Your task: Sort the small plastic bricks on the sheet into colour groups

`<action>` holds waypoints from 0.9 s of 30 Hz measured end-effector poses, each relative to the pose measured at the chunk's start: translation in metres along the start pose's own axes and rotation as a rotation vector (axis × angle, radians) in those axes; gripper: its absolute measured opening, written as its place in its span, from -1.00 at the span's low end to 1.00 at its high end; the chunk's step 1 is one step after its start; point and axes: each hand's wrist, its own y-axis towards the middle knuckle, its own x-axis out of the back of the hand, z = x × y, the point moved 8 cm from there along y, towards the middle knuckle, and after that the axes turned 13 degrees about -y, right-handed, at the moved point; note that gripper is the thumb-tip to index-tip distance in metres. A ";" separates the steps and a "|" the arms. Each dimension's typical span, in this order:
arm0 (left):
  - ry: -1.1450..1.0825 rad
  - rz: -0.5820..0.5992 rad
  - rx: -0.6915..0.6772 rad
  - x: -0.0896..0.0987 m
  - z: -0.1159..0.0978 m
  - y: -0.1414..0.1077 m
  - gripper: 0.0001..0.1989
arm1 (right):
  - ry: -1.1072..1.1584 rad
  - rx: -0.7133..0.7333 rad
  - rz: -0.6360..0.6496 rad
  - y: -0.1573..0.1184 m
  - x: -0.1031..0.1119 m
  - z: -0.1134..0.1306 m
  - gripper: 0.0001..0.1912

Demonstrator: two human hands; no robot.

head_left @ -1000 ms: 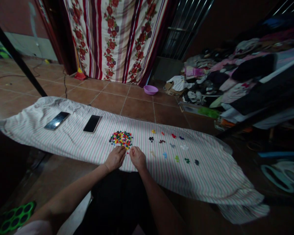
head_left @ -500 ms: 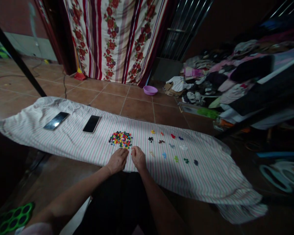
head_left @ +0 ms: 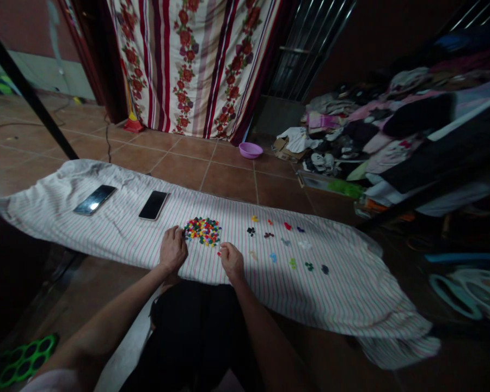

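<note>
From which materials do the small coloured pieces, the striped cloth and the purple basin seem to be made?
Small coloured pieces: perhaps plastic, given their bright solid colours; finish unclear.
Striped cloth: fabric, matt, with soft creases.
Purple basin: probably plastic, smooth-looking, evenly coloured.

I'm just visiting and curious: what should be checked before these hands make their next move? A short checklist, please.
1. Left hand at the edge of the mixed pile: ok, on its left side.
2. Red piece gripped by the right hand: cannot tell; it shows right at the fingertips.
3. Single-colour groups kept separate: ok, cloth shows between them.
4. Nearer phone and farther phone apart from the pile: ok, both lie left of it.
5. Striped cloth smooth throughout: not ok, creased toward its left end.
</note>
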 end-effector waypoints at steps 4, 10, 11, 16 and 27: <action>0.063 0.050 0.034 -0.006 0.005 0.001 -0.73 | 0.070 -0.017 -0.007 -0.001 -0.002 -0.004 -0.68; 0.132 0.058 0.110 -0.010 0.004 0.002 -0.79 | 0.280 -0.043 0.033 -0.002 -0.012 -0.009 -0.66; 0.146 0.062 0.115 -0.010 0.004 0.003 -0.79 | 0.308 -0.044 0.036 -0.003 -0.013 -0.009 -0.65; 0.183 0.091 0.109 -0.015 0.004 0.007 -0.81 | 0.312 -0.012 0.007 -0.002 -0.008 -0.005 -0.64; 0.185 0.056 0.165 -0.004 0.002 0.005 -0.85 | -0.178 0.231 0.080 -0.009 0.004 0.026 -0.79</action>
